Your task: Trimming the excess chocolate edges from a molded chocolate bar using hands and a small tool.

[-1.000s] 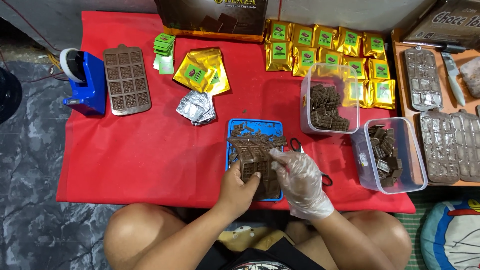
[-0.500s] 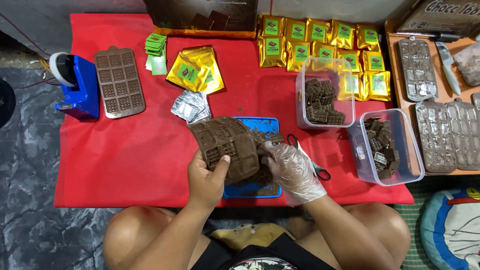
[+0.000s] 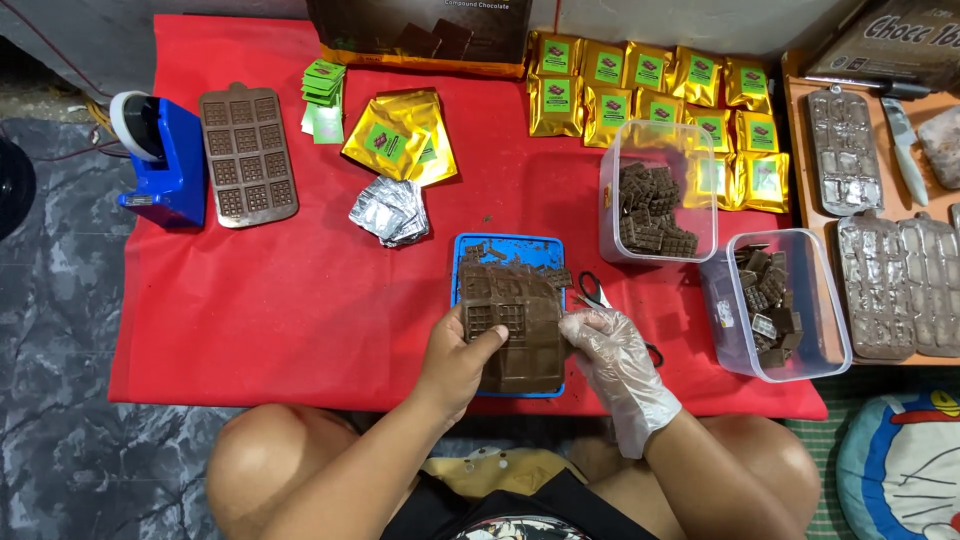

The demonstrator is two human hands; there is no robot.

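Left hand (image 3: 455, 360) and gloved right hand (image 3: 615, 350) both grasp brown mould (image 3: 512, 325) over blue tray (image 3: 500, 243); scissors (image 3: 595, 292) at 3 o'clock, open red cloth (image 3: 300, 290) at 9.

A matt brown, flexible-looking chocolate mould (image 3: 515, 325) rests over a smooth blue plastic tray (image 3: 500, 245). Right of the tray, the right hand (image 3: 615, 360) wears a thin, crinkled clear plastic glove. Beyond the tray lie glossy gold foil pouches (image 3: 650, 85), crumpled silver foil wrappers (image 3: 390, 210) and clear plastic tubs (image 3: 660, 190), all on matt red cloth (image 3: 300, 290).

Right grip (image 3: 612, 350) wears a clear plastic glove; left grip (image 3: 455, 360) bare.
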